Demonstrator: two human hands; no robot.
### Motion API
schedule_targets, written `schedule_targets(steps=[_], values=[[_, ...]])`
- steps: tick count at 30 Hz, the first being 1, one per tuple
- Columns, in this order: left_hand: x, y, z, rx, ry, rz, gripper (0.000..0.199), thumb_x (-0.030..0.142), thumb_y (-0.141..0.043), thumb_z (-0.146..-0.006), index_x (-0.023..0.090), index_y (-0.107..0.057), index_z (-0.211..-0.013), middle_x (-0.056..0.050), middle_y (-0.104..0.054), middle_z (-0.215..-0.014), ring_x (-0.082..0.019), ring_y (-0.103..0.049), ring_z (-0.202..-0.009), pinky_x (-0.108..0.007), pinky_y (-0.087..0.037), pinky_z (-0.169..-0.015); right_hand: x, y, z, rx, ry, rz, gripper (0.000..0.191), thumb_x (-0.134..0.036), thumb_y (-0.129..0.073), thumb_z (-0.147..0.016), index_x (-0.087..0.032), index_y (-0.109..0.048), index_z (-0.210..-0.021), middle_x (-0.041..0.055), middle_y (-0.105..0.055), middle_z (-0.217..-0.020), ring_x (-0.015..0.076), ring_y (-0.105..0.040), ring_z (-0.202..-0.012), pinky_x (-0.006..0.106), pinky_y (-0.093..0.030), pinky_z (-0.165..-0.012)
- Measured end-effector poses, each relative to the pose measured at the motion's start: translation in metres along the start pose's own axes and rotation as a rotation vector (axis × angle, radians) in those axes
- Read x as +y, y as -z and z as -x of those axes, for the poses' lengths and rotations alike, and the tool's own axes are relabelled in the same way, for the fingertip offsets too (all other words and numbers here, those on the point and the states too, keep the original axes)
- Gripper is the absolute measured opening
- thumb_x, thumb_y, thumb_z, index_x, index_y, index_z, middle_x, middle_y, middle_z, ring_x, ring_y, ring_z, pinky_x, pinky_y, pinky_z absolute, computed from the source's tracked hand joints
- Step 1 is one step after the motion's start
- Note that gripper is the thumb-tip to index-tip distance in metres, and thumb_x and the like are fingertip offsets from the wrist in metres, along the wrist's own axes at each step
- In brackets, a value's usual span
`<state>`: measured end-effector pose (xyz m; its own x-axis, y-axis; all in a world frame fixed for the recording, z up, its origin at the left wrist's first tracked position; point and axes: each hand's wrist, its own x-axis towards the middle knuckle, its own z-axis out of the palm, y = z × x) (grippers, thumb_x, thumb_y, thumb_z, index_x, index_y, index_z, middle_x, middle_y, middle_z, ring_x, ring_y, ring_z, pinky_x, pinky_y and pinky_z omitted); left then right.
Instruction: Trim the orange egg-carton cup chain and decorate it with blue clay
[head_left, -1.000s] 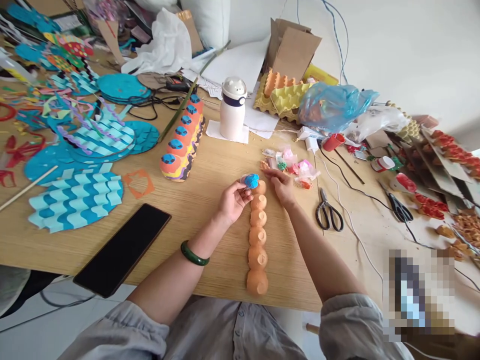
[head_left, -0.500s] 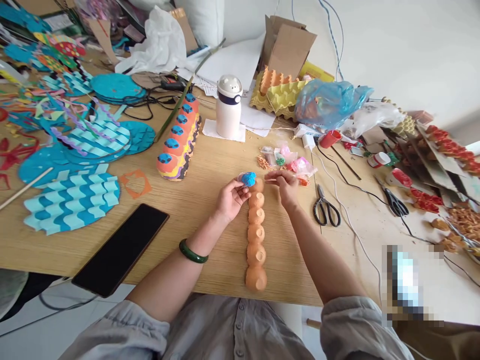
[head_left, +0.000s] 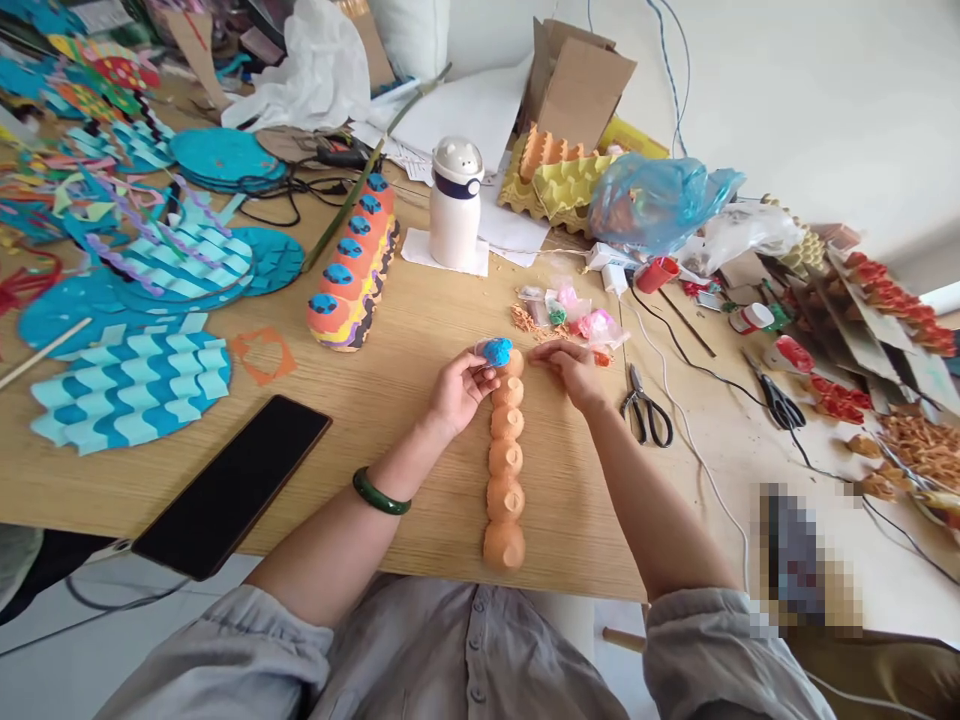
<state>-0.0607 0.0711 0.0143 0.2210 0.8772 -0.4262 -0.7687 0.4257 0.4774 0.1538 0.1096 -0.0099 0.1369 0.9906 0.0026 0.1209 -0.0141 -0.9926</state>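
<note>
A blue lump in clear wrap (head_left: 497, 352) is pinched in the fingers of my left hand (head_left: 459, 388), just above the far end of an orange egg-carton strip (head_left: 505, 458). The strip of rounded cups lies lengthwise on the wooden table (head_left: 420, 480). To the right of its far end is my right hand (head_left: 568, 366), its thumb and fingertips drawn together; anything between them is too small to make out. Left of the strip, farther back, stands a painted carton piece (head_left: 352, 265) with blue spots on orange cups. Small bags of coloured clay (head_left: 592, 325) lie beyond my right hand.
A black phone (head_left: 234, 485) lies at the left front, near wavy blue paper pieces (head_left: 135, 390). A white bottle (head_left: 454, 215) stands at the back. Black-handled scissors (head_left: 646, 412) and a white cable (head_left: 686, 450) are on the right. Part of another person shows at the lower right.
The view has shifted slightly, so the table items appear a little lower-left or higher. Both hands keep nearly the same pose, with the blue lump still in my left hand.
</note>
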Motion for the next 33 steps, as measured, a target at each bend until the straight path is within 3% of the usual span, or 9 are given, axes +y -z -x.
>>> schedule_targets(steps=[4,9,13,16,19,22,26,29,33], values=[[0.002,0.000,0.000,0.006,-0.007,-0.005,0.008,0.008,-0.059,-0.071,0.015,-0.063,-0.074,0.003,-0.061,-0.059,-0.006,-0.054,-0.053,-0.018,-0.048,-0.054,0.001,-0.006,-0.009,0.073,0.021,-0.004,0.010,-0.021,-0.059,-0.073,-0.025,-0.067,-0.069,-0.0013,-0.077,-0.082,0.0188,-0.073,-0.090,0.041,-0.060,-0.096],[-0.001,0.003,-0.004,0.015,-0.007,0.000,0.007,0.009,-0.061,-0.070,0.014,-0.064,-0.074,0.002,-0.062,-0.060,-0.007,-0.055,-0.053,-0.019,-0.050,-0.055,-0.001,0.018,-0.003,0.126,0.047,0.010,0.013,-0.021,-0.054,-0.074,-0.021,-0.067,-0.071,0.0004,-0.075,-0.075,0.0124,-0.064,-0.062,0.035,-0.061,-0.073],[-0.003,0.003,-0.006,-0.009,-0.008,-0.011,0.007,0.009,-0.062,-0.071,0.014,-0.065,-0.074,0.001,-0.064,-0.062,-0.008,-0.056,-0.056,-0.022,-0.054,-0.060,0.001,0.028,0.000,0.178,0.060,0.025,0.010,-0.020,-0.054,-0.074,-0.021,-0.061,-0.067,-0.0007,-0.070,-0.067,0.0128,-0.065,-0.070,0.033,-0.061,-0.077],[-0.003,0.003,-0.005,-0.018,-0.016,-0.020,0.006,0.009,-0.061,-0.071,0.014,-0.064,-0.072,0.002,-0.061,-0.060,-0.008,-0.055,-0.056,-0.023,-0.056,-0.065,-0.002,0.018,0.003,0.219,0.093,0.025,0.011,-0.024,-0.051,-0.078,-0.022,-0.061,-0.075,0.0001,-0.072,-0.079,0.0137,-0.067,-0.075,0.036,-0.063,-0.080],[-0.003,0.004,-0.004,-0.031,-0.025,-0.016,0.007,0.009,-0.061,-0.072,0.014,-0.065,-0.073,0.002,-0.062,-0.061,-0.008,-0.056,-0.056,-0.025,-0.057,-0.069,-0.007,-0.002,0.025,0.171,0.109,0.092,0.016,-0.029,-0.052,-0.082,-0.022,-0.067,-0.084,0.0034,-0.074,-0.089,0.0171,-0.068,-0.077,0.040,-0.063,-0.076],[-0.001,0.006,-0.005,-0.040,-0.038,0.001,0.007,0.009,-0.060,-0.073,0.014,-0.065,-0.075,0.001,-0.064,-0.063,-0.008,-0.056,-0.056,-0.025,-0.057,-0.068,-0.006,-0.026,0.059,0.136,0.164,0.193,0.024,-0.035,-0.065,-0.080,-0.023,-0.073,-0.100,0.0084,-0.076,-0.112,0.0266,-0.067,-0.111,0.050,-0.058,-0.098],[0.004,0.008,-0.007,-0.024,-0.073,0.023,0.009,0.010,-0.058,-0.077,0.015,-0.065,-0.077,0.002,-0.064,-0.063,-0.007,-0.057,-0.055,-0.022,-0.056,-0.069,0.005,-0.053,0.081,0.056,0.285,0.377,0.060,-0.042,-0.072,-0.080,-0.024,-0.062,-0.136,0.0132,-0.061,-0.150,0.0322,-0.052,-0.141,0.057,-0.040,-0.121],[0.006,0.010,-0.006,0.002,-0.108,0.039,0.013,0.007,-0.055,-0.080,0.016,-0.064,-0.076,0.003,-0.064,-0.061,-0.006,-0.057,-0.054,-0.020,-0.057,-0.073,0.012,-0.062,0.075,0.015,0.286,0.457,0.067,-0.038,-0.071,-0.081,-0.021,-0.056,-0.144,0.0162,-0.057,-0.153,0.0321,-0.052,-0.143,0.054,-0.041,-0.121],[0.002,0.010,0.003,-0.001,-0.117,0.056,0.021,0.003,-0.050,-0.085,0.015,-0.066,-0.079,0.003,-0.065,-0.061,-0.004,-0.059,-0.054,-0.018,-0.058,-0.075,0.011,-0.053,0.065,0.069,0.249,0.449,0.063,-0.031,-0.071,-0.077,-0.015,-0.062,-0.137,0.0206,-0.063,-0.144,0.0338,-0.061,-0.131,0.053,-0.049,-0.114]])
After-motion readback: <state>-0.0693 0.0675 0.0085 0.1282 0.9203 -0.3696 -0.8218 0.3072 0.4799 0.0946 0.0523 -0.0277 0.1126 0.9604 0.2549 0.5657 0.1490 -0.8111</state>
